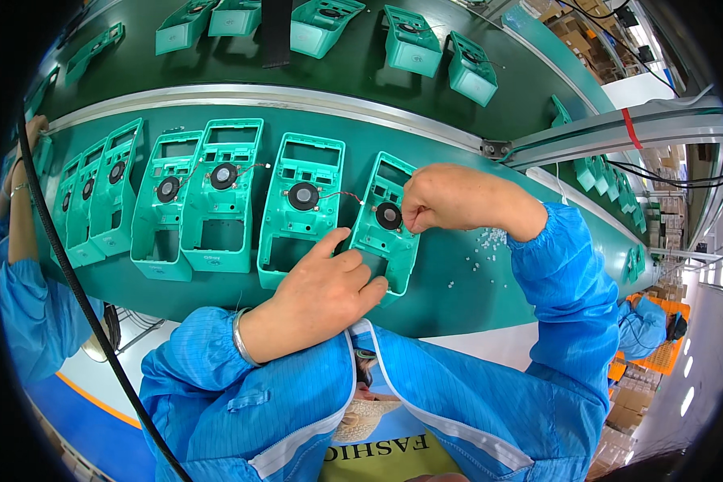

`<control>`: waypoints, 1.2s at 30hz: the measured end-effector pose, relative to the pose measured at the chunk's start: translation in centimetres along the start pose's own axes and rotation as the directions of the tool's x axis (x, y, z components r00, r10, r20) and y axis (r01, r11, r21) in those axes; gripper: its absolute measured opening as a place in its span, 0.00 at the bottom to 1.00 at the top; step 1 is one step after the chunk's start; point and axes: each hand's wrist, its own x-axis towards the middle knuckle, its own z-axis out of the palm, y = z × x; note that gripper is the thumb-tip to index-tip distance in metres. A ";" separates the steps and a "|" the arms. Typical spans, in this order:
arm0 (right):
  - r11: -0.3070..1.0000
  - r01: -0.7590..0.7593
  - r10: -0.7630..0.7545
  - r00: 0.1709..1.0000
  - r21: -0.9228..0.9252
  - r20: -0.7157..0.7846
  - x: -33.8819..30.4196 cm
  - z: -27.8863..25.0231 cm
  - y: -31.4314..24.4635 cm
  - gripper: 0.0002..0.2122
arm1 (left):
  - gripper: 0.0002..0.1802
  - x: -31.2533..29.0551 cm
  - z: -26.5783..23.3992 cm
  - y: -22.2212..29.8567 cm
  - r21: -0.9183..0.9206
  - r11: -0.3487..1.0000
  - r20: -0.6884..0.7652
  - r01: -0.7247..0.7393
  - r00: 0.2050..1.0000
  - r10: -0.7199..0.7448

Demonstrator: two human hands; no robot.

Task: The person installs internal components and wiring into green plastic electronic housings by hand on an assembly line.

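A green plastic housing (pixel 410 255) with a round black speaker (pixel 388 215) lies in front of me. Over its right side is my right hand (pixel 450 199), fingers pinched together beside the speaker; whatever they hold is hidden. My left hand (pixel 317 297) lies over the housing's lower left edge, its index finger stretched out and the others loosely apart, nothing visible in it. Just left is a second green housing (pixel 271 217) with a speaker, and a thin red wire (pixel 344 194) runs from it toward the first. Small white pieces (pixel 490 241) are scattered right of my right hand.
More green housings (pixel 221 201) with speakers stand in a row to the left. Beyond a metal rail (pixel 297 98), further housings (pixel 414 48) sit on a dark green surface. A person's arm (pixel 22 217) reaches in at far left. A black cable (pixel 76 289) crosses the left side.
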 end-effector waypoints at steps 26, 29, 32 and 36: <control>0.976 0.128 -0.203 0.831 -0.177 -0.518 -4.6 2.0 2.2 0.05 | 0.14 0.3 -0.4 -0.3 0.043 0.999 0.022 0.027 0.999 -0.028; 0.996 -0.080 0.038 0.784 -0.040 -0.620 -8.6 5.0 3.8 0.06 | 0.14 0.5 -0.3 -0.1 0.050 0.999 0.031 0.016 0.999 -0.018; 0.975 -0.169 0.221 0.751 0.142 -0.622 -9.2 8.1 5.1 0.06 | 0.15 0.5 -0.3 -0.1 0.058 0.998 0.030 0.018 0.999 -0.019; 0.985 -0.160 0.165 0.707 0.071 -0.688 -9.0 9.7 5.7 0.06 | 0.16 0.5 -0.2 -0.1 0.060 0.998 0.025 0.028 0.999 -0.029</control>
